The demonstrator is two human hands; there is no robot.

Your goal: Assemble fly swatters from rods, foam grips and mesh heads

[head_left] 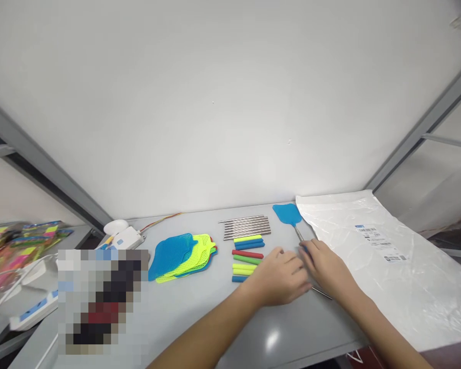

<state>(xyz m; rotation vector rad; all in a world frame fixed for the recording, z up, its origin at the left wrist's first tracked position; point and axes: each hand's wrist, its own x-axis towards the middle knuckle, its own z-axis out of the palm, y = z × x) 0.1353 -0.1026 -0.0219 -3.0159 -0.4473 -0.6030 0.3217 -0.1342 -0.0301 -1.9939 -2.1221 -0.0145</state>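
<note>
L hand [278,277]: half-closed, right by swatter rod, grip unclear
R hand [326,267]: pinching rod w/ blue sleeve
Blue swatter [287,215]: flat on table [200,312], head far side
Nearby: steel rods [245,227], colored grips [246,259]

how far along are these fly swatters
One looks nearly done: a blue fly swatter head sits on a steel rod. In hand: the right hand and left hand are at that rod's lower part. Still loose: a pile of blue and yellow heads, a stack of steel rods and coloured grip sleeves.
</note>
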